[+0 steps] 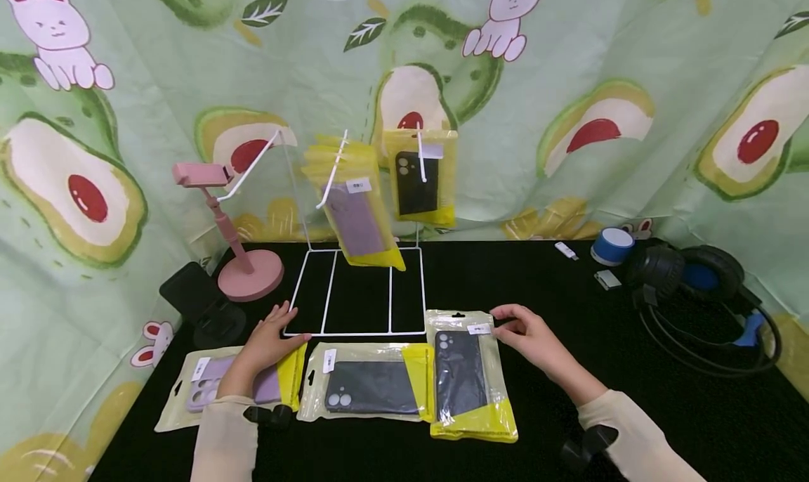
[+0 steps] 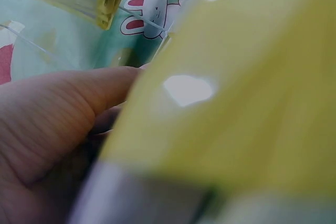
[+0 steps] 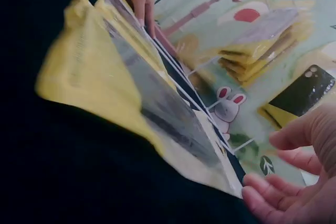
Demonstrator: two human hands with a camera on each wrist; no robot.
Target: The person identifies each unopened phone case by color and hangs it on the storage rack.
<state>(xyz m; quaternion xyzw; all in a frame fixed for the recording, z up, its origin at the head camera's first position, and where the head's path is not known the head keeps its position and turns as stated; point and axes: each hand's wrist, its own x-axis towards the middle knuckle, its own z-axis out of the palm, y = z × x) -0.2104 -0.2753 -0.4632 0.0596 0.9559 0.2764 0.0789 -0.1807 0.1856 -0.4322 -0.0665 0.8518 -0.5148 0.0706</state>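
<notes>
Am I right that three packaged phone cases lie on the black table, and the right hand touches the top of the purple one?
Not quite: in the head view the right hand touches the top of the upright black case; the purple case is under the left hand.

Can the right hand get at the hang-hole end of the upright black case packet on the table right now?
Probably yes. The right hand sits open right beside the packet's top edge, fingertips about at its white label, and nothing lies between them.

Three packaged cases (image 1: 369,387) lie before the wire rack (image 1: 357,292).
</notes>
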